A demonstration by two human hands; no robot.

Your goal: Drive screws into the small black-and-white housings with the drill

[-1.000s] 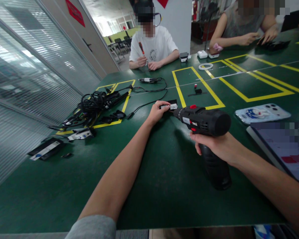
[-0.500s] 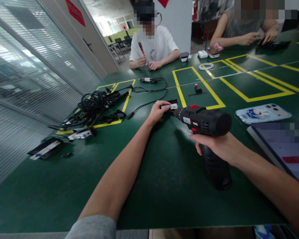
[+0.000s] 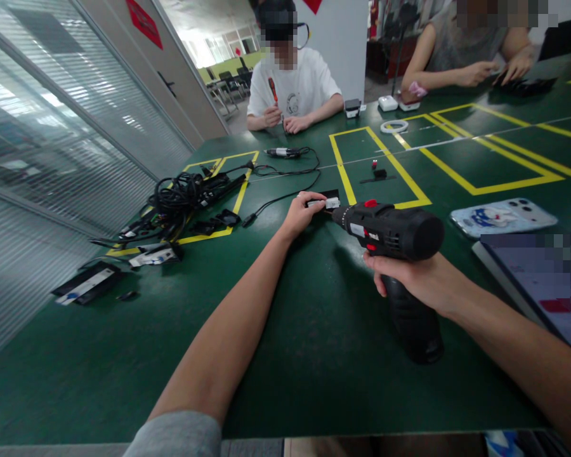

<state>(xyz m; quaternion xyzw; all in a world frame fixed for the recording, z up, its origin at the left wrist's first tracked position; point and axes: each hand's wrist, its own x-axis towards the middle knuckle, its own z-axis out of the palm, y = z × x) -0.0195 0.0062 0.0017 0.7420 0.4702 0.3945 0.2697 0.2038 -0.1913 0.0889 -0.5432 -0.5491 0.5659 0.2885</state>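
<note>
In my right hand (image 3: 409, 279) is a black cordless drill (image 3: 390, 230) with red switches, held by its grip and lying level. Its chuck points left, and the thin bit meets the side of a small black part with a white piece (image 3: 332, 203). My left hand (image 3: 302, 214) has its fingers closed on that small part against the table. The fingers partly cover it, so its exact kind is hidden. A black cable with a plug (image 3: 248, 220) lies just left of my left hand.
A pile of black cables (image 3: 185, 200) lies at left, near opened black casings (image 3: 88, 284). A phone (image 3: 503, 217) and a tablet-like device (image 3: 542, 285) rest at right. Small parts (image 3: 379, 174) lie inside yellow tape. Across the green table (image 3: 323, 381), a person holds a red screwdriver (image 3: 273, 90); another handles something at right.
Both my hands, the drill and the small part stay almost exactly in place. Across the table, the person's head and red screwdriver have shifted slightly.
</note>
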